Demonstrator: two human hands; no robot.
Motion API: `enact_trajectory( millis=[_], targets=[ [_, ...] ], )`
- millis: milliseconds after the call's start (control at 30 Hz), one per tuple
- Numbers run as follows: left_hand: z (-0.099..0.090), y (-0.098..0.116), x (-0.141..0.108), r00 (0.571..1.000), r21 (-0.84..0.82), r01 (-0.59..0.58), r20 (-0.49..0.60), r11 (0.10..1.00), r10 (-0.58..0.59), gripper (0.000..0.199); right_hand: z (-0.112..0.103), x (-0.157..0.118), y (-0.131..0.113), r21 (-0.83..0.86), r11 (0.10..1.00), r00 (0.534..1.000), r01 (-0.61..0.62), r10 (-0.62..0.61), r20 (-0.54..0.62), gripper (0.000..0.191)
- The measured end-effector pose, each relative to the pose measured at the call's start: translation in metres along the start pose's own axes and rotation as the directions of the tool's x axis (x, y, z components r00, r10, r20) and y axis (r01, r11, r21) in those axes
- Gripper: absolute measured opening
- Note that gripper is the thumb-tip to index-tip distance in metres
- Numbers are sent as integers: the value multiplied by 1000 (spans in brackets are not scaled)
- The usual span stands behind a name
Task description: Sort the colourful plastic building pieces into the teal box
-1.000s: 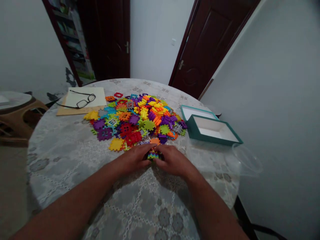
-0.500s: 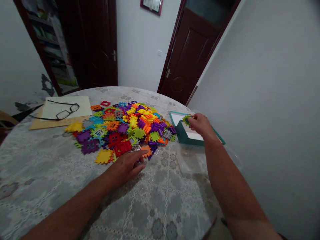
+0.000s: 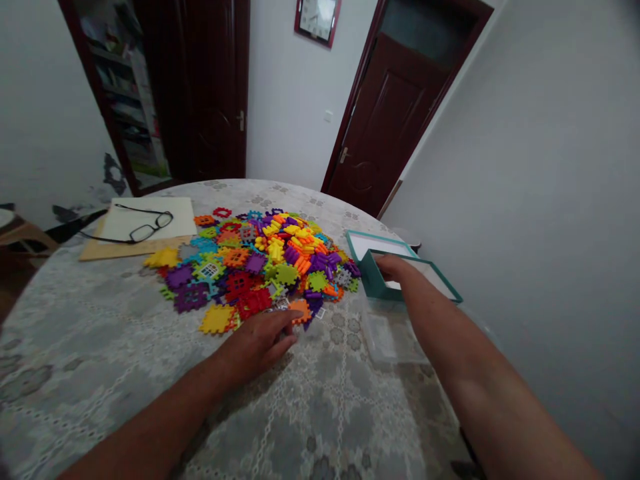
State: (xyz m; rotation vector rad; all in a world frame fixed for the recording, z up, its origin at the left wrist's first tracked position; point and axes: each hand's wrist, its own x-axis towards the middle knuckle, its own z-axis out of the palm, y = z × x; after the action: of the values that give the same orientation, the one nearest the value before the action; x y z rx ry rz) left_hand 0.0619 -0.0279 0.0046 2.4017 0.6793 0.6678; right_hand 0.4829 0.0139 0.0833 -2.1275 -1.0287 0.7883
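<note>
A heap of colourful plastic building pieces (image 3: 255,264), flat squares with toothed edges and several small yellow, orange and purple ones, lies on the table. At its near edge rests my left hand (image 3: 265,337), thumb and index finger apart, the index fingertip on an orange toothed square (image 3: 300,309). My right hand (image 3: 391,267) reaches down into a teal box (image 3: 374,283) with a white inside. The box wall hides its fingers, so whatever they hold is out of sight.
Black-framed glasses (image 3: 143,232) lie on white paper (image 3: 183,215) at the left. Behind the box is a teal-edged lid (image 3: 354,245). A clear plastic container (image 3: 383,337) sits in front of the box. The wall (image 3: 540,187) runs close along the right.
My right hand has gone from above the box, where it held a green toothed piece, down into it. My left hand stays by the orange square. The view has shifted slightly.
</note>
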Motion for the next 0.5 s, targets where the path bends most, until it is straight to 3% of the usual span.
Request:
enact_trajectory(
  millis=[167, 300, 400, 500],
  targets=[
    [-2, 6, -2, 999, 9, -15, -47, 1000, 15, 31, -7, 13, 9, 53, 991, 985, -121, 113, 130, 31],
    [-8, 10, -2, 980, 32, -89, -178, 996, 93, 26, 0, 29, 17, 72, 981, 957, -178, 156, 243, 28],
    [-20, 10, -1, 925, 42, -73, -370, 996, 84, 20, 4, 37, 23, 61, 982, 953, -178, 156, 261, 16],
    [-37, 10, -1, 832, 41, 3, -554, 999, 20, 18, 5, 37, 25, 5, 992, 974, -126, 123, 192, 16]
  ],
)
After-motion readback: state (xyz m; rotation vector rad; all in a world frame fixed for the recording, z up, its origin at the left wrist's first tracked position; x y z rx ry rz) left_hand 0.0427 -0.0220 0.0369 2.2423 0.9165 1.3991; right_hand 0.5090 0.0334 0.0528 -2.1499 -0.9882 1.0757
